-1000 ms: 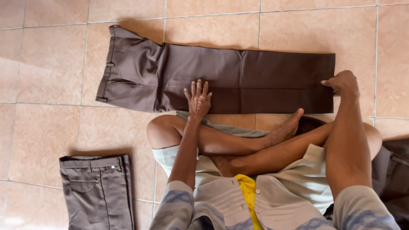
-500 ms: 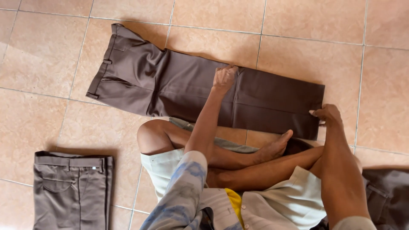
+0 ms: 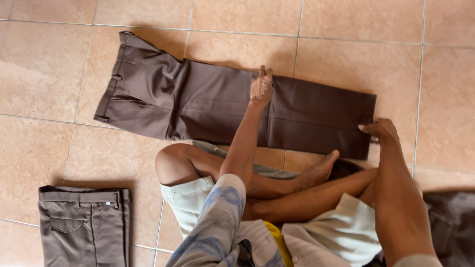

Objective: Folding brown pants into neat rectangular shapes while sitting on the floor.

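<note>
Floor (image 3: pixel 346 29): peach/tan ceramic tiles w/ pale grout lines. Directly on it: dark brown trousers (image 3: pixel 198 101) spread flat lengthwise, waistband at left, cuffs at right. Folded brown trousers (image 3: pixel 84 225) lower left, well apart. Person sits cross-legged on the tiles just below the spread pair.

From my remote seat I see the wearer's own clothing only: a short sleeve (image 3: pixel 217 217) in pale grey with faded blue blotches, its hem at the elbow; beside that sleeve, light cream shorts (image 3: pixel 190 198) with fine stripes; just past the sleeve's lower edge, a yellow strip of cloth (image 3: pixel 277 242); both forearms and feet bare.
</note>
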